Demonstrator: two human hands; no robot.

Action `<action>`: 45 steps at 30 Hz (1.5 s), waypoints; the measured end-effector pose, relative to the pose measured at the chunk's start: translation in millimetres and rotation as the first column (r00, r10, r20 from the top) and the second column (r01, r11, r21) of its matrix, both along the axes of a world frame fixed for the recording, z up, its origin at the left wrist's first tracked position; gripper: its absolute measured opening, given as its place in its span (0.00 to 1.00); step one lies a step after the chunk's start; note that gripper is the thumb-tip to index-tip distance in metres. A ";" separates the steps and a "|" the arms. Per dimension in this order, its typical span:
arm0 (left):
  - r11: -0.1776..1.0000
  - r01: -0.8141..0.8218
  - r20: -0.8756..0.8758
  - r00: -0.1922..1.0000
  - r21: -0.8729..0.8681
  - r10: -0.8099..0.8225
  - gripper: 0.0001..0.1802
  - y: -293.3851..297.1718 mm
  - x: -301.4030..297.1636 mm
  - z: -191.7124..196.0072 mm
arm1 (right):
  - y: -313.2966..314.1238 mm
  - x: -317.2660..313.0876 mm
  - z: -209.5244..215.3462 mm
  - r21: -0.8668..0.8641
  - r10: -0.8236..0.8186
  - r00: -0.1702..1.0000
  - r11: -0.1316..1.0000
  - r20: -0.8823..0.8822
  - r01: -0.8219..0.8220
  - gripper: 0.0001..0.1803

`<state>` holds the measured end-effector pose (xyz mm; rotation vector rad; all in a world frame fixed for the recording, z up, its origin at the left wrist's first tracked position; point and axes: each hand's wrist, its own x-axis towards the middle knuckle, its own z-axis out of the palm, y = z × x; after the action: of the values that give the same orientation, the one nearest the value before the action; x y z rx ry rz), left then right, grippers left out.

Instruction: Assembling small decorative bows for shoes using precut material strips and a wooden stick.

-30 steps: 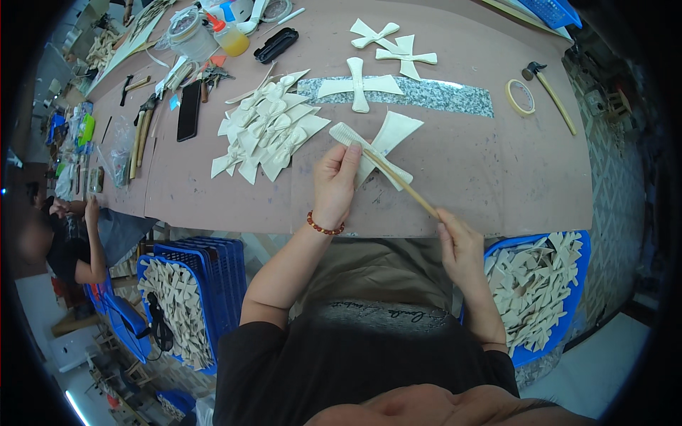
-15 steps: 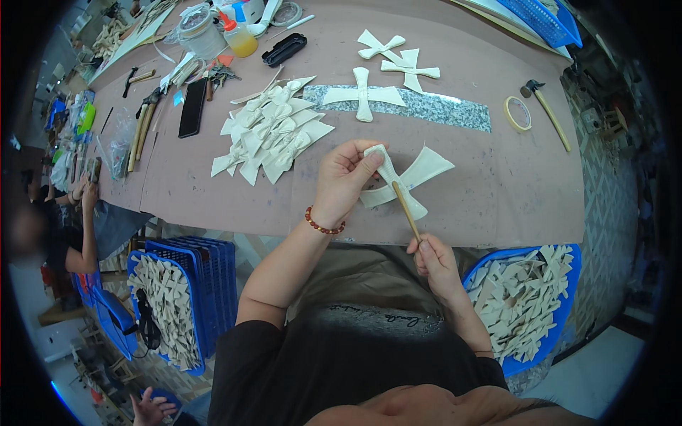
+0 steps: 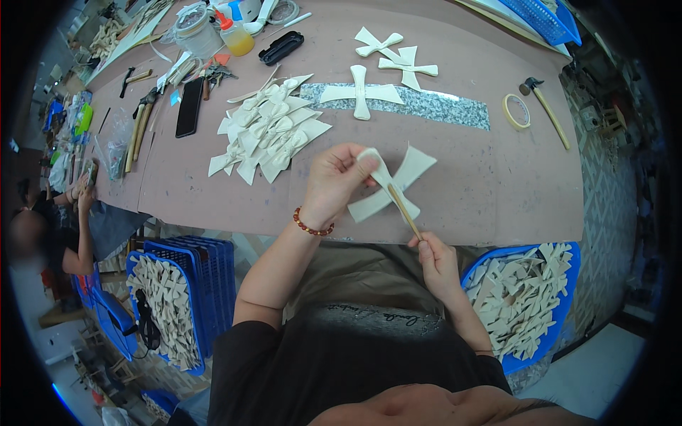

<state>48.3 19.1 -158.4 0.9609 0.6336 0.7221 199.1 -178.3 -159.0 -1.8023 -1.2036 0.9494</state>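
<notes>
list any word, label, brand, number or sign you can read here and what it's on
No text reads clearly.
Black shirt: a line of script across the front, too small and distorted to read.
Phone: dark screen, no legible text.
Squeeze bottle: no legible label.
Cream cross-shaped piece in the left hand: no readable lettering.

Workshop for handwork, by its look: broad surface point(image 3: 526, 184) bearing hammer point(image 3: 553, 121) and tape roll point(image 3: 507, 113) at right, squeeze bottle point(image 3: 239, 42) far left, heap of alike cream pieces point(image 3: 266, 135); crates point(image 3: 222, 284) crammed with more; another person point(image 3: 80, 245) at left.
</notes>
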 end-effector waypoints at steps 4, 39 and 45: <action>0.997 -0.070 0.016 0.997 0.018 0.069 0.04 2.2 1.5 -5.7 | 9.9 -1.9 9.4 0.007 0.007 0.998 1.000 0.055 -0.008 0.08; 0.422 -0.064 -0.193 0.820 0.904 0.539 0.26 -18.5 -1.4 21.2 | 82.6 14.5 31.5 0.494 -0.158 0.986 0.862 0.051 0.112 0.08; 0.230 0.325 -0.371 0.908 0.917 0.197 0.17 -5.1 10.0 37.9 | 81.6 15.0 50.8 0.433 -0.124 0.992 0.895 0.009 0.108 0.10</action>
<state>58.2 14.0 -120.5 2.4321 0.4308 0.8292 214.2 -96.7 -108.2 -1.5166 -1.2026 0.5288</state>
